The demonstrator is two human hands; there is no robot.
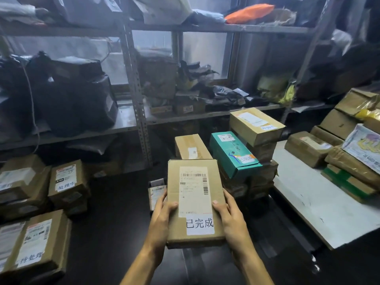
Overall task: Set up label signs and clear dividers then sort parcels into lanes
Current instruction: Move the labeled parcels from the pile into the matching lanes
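I hold a flat cardboard parcel (194,200) in front of me, above the dark floor. It carries a white shipping label and a white sticker with printed characters near its lower edge. My left hand (162,218) grips its left side, thumb on top. Along the right side my right hand (229,217) grips it the same way. Just beyond it stands a stack of parcels with a teal box (232,153) and a brown box (192,147) on top; the teal box bears a similar sticker.
Metal shelving (137,103) full of dark bags and parcels fills the back. Labelled cardboard boxes (67,182) sit in piles on the floor at left. A white table (320,206) at right carries more boxes. A small parcel (156,192) lies below the held one.
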